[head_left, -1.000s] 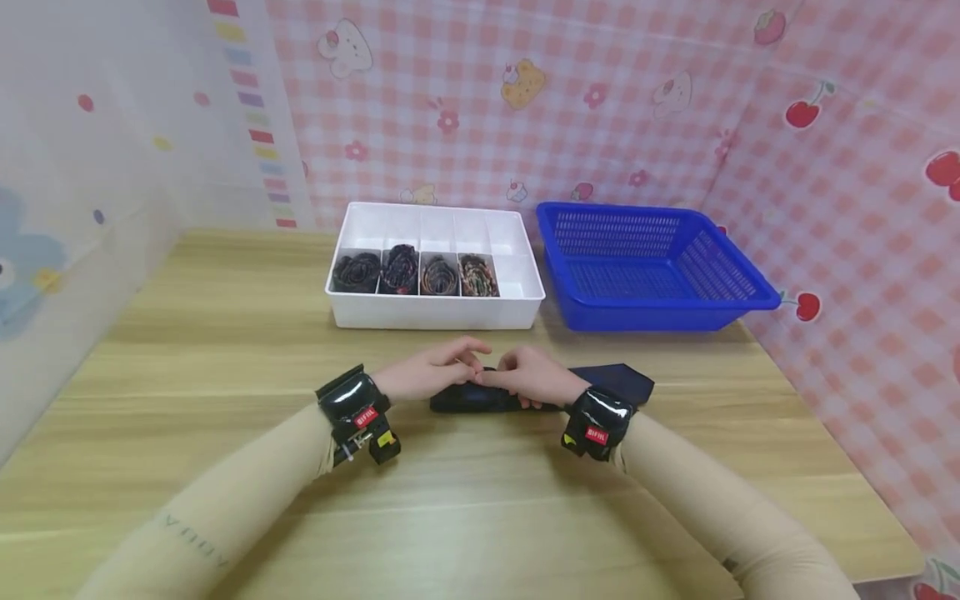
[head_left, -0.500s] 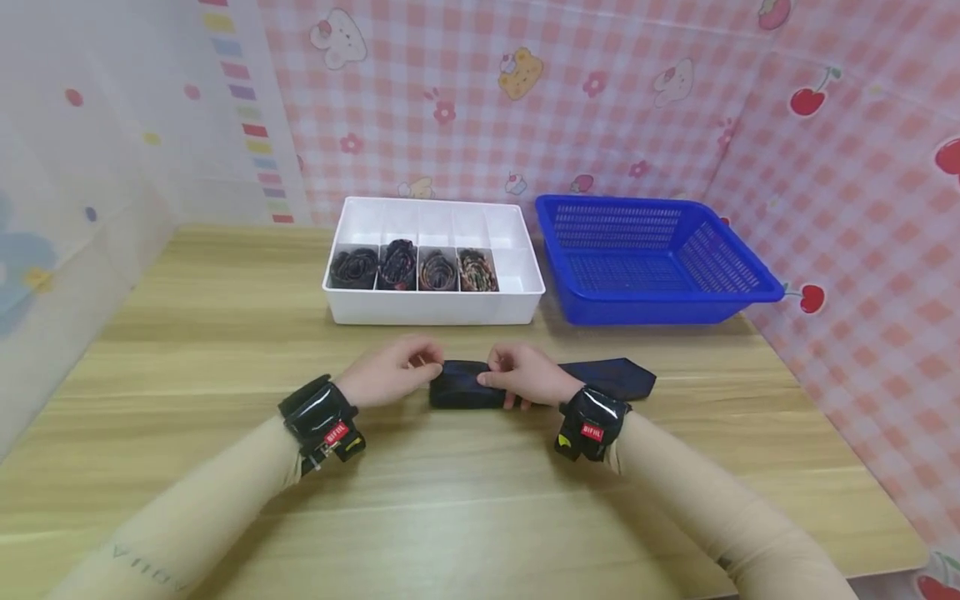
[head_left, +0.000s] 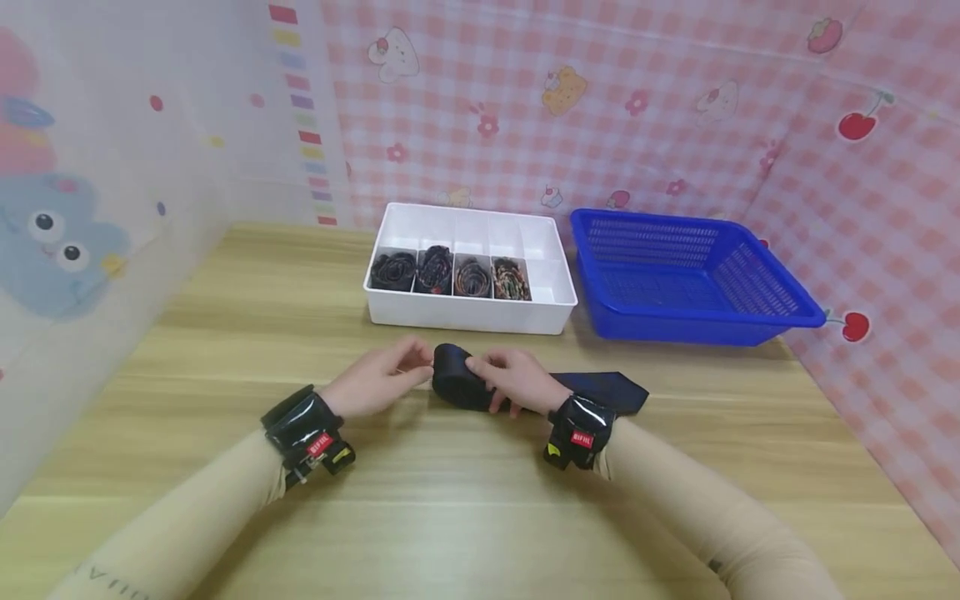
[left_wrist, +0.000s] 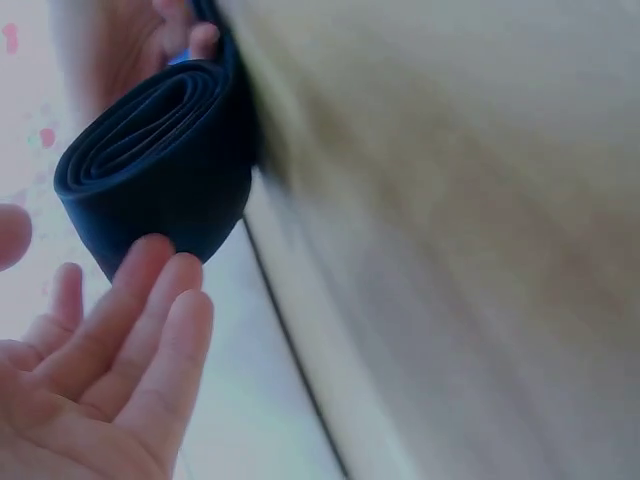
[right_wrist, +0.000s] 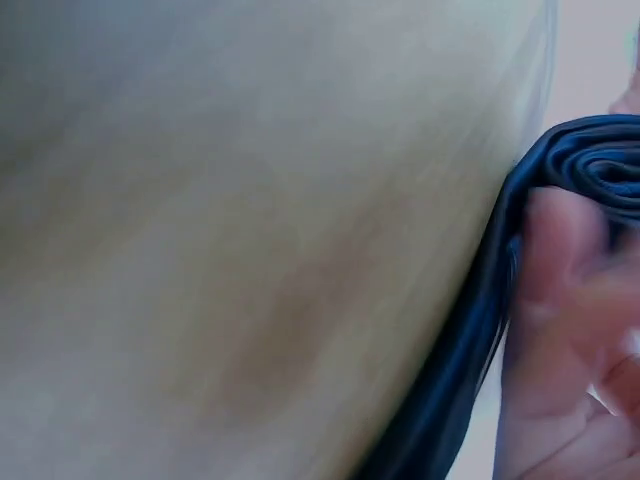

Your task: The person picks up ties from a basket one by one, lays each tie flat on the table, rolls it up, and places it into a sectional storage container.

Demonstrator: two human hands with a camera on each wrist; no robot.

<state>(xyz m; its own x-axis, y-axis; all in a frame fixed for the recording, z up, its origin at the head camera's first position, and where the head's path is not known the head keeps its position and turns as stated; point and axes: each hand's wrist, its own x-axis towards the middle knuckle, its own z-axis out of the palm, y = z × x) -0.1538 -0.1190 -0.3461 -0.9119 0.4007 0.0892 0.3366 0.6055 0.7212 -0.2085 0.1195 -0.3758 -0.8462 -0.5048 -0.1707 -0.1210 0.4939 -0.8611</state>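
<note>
A dark navy necktie lies on the table, its left part wound into a roll and its pointed tail flat to the right. My right hand holds the roll from the right, thumb on top and other fingers low at its near side. At the roll's left side is my left hand. In the left wrist view its fairly straight fingers touch the roll, with the thumb apart. The right wrist view shows the coil beside blurred right fingers, the unrolled strip running down.
Behind the hands stands a white divided box, with several rolled dark and patterned ties in its front compartments. A blue plastic basket stands to its right. Patterned cloth walls border the wooden table.
The left hand has drawn back left from the right hand to the roll's left side. The roll now stands up higher and rounder. The head view has shifted slightly.
</note>
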